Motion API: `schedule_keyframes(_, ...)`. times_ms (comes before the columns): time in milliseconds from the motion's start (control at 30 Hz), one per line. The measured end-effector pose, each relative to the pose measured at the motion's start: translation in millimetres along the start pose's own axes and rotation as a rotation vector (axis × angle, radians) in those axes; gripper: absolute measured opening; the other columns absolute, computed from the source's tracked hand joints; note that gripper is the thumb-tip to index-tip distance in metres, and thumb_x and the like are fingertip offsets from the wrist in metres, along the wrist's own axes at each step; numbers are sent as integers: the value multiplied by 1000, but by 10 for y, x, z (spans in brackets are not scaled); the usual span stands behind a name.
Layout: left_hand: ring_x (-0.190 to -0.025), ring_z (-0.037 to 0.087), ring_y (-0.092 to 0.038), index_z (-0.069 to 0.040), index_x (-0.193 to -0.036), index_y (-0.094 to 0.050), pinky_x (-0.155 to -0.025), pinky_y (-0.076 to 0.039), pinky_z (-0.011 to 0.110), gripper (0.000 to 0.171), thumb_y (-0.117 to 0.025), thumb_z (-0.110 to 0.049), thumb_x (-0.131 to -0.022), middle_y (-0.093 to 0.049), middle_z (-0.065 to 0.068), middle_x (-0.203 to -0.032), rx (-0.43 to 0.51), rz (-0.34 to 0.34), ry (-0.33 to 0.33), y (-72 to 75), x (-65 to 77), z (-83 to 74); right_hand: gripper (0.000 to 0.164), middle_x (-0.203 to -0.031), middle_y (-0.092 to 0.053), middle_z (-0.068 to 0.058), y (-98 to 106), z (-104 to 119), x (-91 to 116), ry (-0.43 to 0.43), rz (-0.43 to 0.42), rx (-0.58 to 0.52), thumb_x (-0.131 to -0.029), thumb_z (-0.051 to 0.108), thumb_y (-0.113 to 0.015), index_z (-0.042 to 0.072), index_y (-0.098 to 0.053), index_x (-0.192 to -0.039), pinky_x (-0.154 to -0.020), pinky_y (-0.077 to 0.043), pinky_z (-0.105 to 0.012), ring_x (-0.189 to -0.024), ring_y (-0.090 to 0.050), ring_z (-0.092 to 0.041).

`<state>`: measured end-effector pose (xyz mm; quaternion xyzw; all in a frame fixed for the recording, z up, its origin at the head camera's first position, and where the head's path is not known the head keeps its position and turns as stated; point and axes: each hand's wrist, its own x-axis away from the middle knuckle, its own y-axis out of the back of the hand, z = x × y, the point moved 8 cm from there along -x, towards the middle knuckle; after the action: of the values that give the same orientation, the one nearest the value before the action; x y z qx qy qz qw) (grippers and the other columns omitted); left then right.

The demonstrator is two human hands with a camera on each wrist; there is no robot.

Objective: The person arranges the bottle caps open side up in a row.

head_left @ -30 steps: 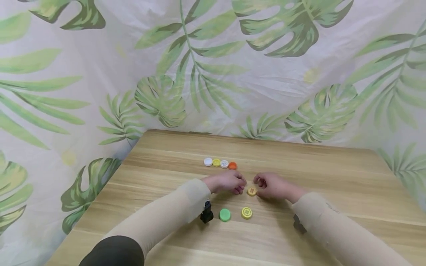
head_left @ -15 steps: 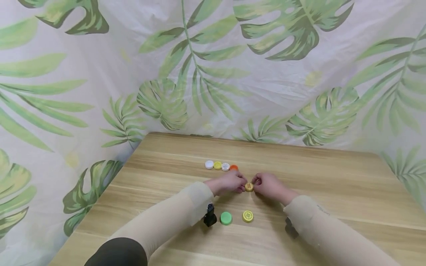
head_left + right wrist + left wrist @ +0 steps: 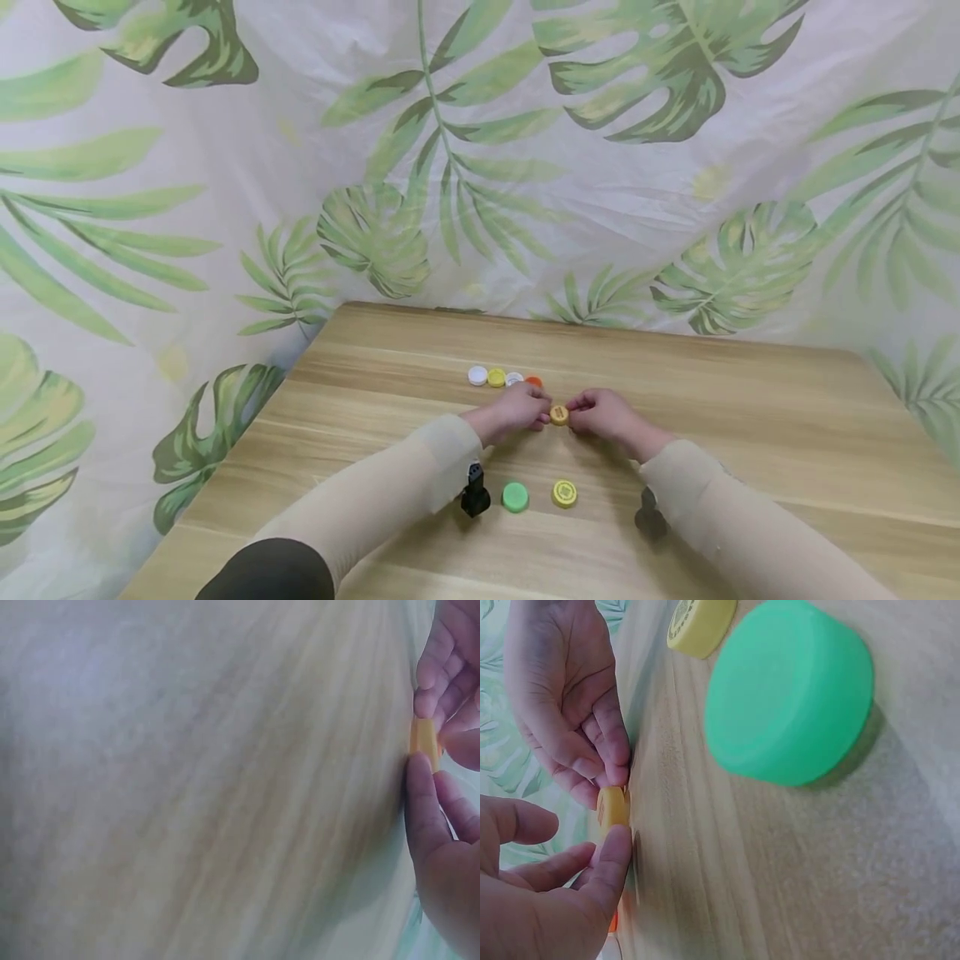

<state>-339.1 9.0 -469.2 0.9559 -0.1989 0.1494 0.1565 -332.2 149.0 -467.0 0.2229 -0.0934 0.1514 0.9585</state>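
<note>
An orange-yellow bottle cap [image 3: 558, 415] with printing on its top sits between my hands, close at the tabletop. From its right side my right hand [image 3: 609, 415] pinches its edge with thumb and fingertip, as the right wrist view shows on the cap [image 3: 424, 741]. My left hand [image 3: 516, 407] is at the opposite edge. In the left wrist view one fingertip [image 3: 616, 844] touches the cap there, while other fingers stay loosely apart. Nearer to me lie a green cap [image 3: 515, 497] and a yellow cap [image 3: 565, 493] with a printed top.
Beyond my left hand a row of caps lies on the wooden table [image 3: 712, 392]: white [image 3: 477, 376], yellow [image 3: 497, 378], another white [image 3: 513, 379] and orange-red [image 3: 533, 381], the last two partly covered. A leaf-patterned cloth [image 3: 480, 167] hangs behind.
The orange-yellow cap has moved away from me and slightly left, toward the row. My right hand has come left with it, and my left fingers now touch its other side.
</note>
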Motion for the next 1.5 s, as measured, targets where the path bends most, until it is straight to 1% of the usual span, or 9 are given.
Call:
schedule_keyframes(233,-95,21,-63,11,-133,-59,-89,-58,32,33,-52,-4,-104,-65,14,-109,0,-18,-21,-26,6,-31,27,-102,-69,-18,23,-47,-13,-1,-1,-83,-91,-4,-69,-16,-62,-114,-77,-58,-26,-85,-64,-16)
schedule_keyframes(400,-96,21,-64,10,-132,-60,-89,-58,32,32,-54,-4,-104,-66,13,-108,10,-47,-41,-18,-15,-48,29,-101,-65,-18,33,-10,-42,21,-28,-65,-87,-8,-70,-14,-59,-113,-74,-58,-25,-85,-63,-18)
schedule_keyframes(533,-93,20,-63,10,-131,-61,-89,-58,33,31,-54,-2,-103,-66,13,-106,29,-63,-55,-7,-37,-63,29,-99,-66,-18,44,31,-56,35,-56,-17,-85,-8,-70,-13,-60,-111,-71,-57,-26,-84,-63,-18)
schedule_keyframes(700,-98,23,-64,12,-128,-61,-91,-57,33,30,-53,2,-101,-67,17,-109,43,-108,-97,57,-34,-114,23,-99,-70,-19,49,68,-91,35,-78,0,-95,-1,-68,-13,-62,-113,-73,-60,-29,-83,-67,-20)
schedule_keyframes(833,-103,29,-66,13,-128,-62,-91,-57,34,32,-52,1,-100,-68,22,-112,49,-143,-131,100,-21,-153,21,-97,-71,-19,47,90,-125,32,-86,-11,-101,6,-64,-12,-63,-113,-75,-60,-30,-83,-68,-19)
schedule_keyframes(1033,-107,30,-65,11,-130,-60,-92,-57,34,32,-50,-4,-104,-66,21,-116,136,-156,-123,114,-6,-163,23,-97,-70,-19,59,122,-143,44,-97,-29,-105,11,-59,-11,-64,-112,-75,-60,-31,-83,-68,-20)
schedule_keyframes(1200,-108,30,-65,10,-129,-61,-94,-57,37,30,-50,-6,-106,-66,20,-118,204,-168,-121,122,-25,-164,21,-98,-69,-17,101,166,-152,34,-125,-47,-106,12,-59,-8,-64,-110,-75,-58,-31,-85,-65,-21)
schedule_keyframes(1367,-104,28,-67,11,-126,-61,-93,-58,37,29,-50,-6,-105,-66,19,-116,227,-179,-123,113,-33,-159,16,-94,-67,-12,124,217,-145,38,-147,-89,-104,10,-60,-6,-62,-109,-73,-58,-31,-86,-65,-24)
schedule_keyframes(1500,-108,29,-66,10,-126,-61,-92,-58,36,29,-50,-8,-106,-66,19,-120,211,-175,-118,101,-23,-169,15,-99,-66,-16,131,210,-144,53,-166,-123,-104,6,-60,-7,-59,-110,-77,-60,-34,-91,-68,-29)
